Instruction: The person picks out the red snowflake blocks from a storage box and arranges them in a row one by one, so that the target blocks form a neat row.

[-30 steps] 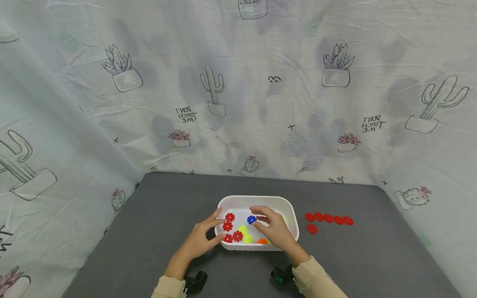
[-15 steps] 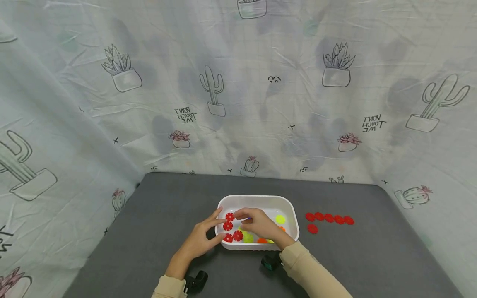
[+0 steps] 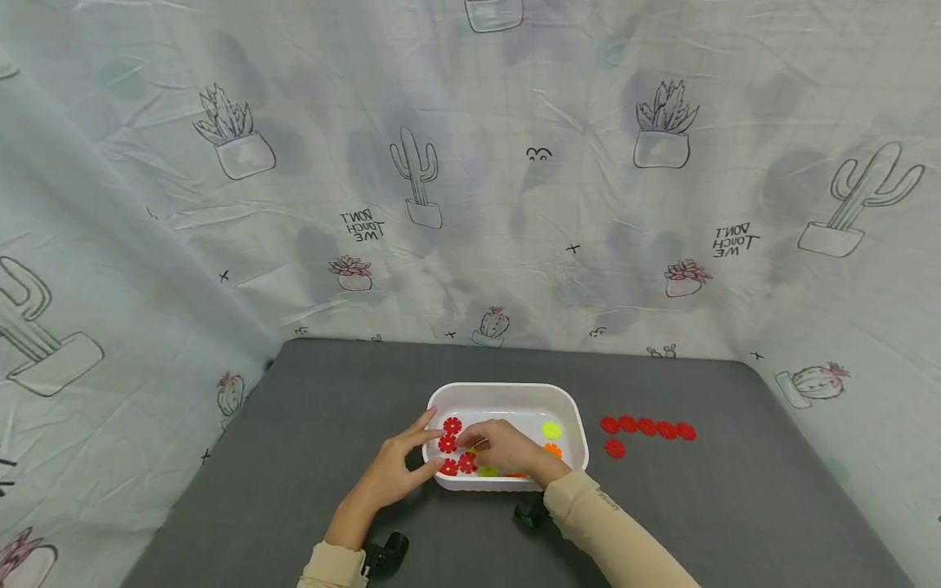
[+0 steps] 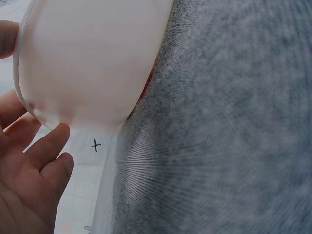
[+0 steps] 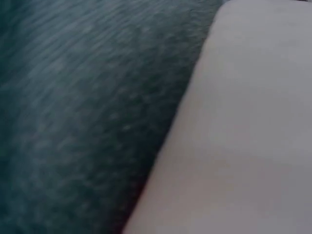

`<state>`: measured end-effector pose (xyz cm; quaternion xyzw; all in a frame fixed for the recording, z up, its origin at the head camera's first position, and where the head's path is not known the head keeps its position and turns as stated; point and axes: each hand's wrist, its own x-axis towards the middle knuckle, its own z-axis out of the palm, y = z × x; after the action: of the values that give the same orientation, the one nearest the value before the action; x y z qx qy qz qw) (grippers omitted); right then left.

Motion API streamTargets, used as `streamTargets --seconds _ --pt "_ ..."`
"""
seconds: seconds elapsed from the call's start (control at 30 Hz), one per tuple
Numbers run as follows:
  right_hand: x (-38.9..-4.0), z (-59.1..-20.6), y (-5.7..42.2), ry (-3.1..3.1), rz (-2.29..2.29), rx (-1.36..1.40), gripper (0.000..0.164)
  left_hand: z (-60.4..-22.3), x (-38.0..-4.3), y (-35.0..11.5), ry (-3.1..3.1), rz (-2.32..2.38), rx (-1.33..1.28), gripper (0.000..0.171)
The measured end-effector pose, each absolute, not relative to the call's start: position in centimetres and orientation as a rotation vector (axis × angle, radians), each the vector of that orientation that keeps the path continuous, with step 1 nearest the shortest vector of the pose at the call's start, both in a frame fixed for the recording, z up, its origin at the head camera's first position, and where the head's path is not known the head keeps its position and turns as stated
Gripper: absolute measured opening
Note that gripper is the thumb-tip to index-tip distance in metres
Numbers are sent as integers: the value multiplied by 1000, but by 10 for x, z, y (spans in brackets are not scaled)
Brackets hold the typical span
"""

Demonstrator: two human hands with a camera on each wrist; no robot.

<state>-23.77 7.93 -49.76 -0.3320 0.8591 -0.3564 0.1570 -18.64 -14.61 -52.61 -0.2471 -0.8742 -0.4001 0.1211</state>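
Note:
A white plastic tray holds flower-shaped discs. Several red discs lie at its left end, with a yellow-green disc and an orange disc farther right. My left hand grips the tray's left end; in the left wrist view its fingers lie against the tray's outer wall. My right hand reaches down inside the tray, bent fingers close beside the red discs. Its fingertips are partly hidden, so I cannot tell whether they pinch a disc. The right wrist view shows only tray wall and tabletop.
On the grey tabletop right of the tray, a row of several red discs lies with a single red disc below its left end. A patterned white curtain hangs behind and at both sides. Dark wrist devices sit below the hands.
My right hand has moved left from around the blue disc to the discs near the tray's left end and dipped lower. The blue disc is no longer visible. My left hand stays put.

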Motion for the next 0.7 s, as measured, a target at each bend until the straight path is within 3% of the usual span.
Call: streamTargets --seconds 0.27,0.7 --pt "-236 -501 75 2515 -878 -975 35 -525 -186 -146 -2544 -1151 -734 42" --pt "-239 -501 72 2591 -649 -1091 26 -525 -185 -145 -2569 -1155 -714 44"
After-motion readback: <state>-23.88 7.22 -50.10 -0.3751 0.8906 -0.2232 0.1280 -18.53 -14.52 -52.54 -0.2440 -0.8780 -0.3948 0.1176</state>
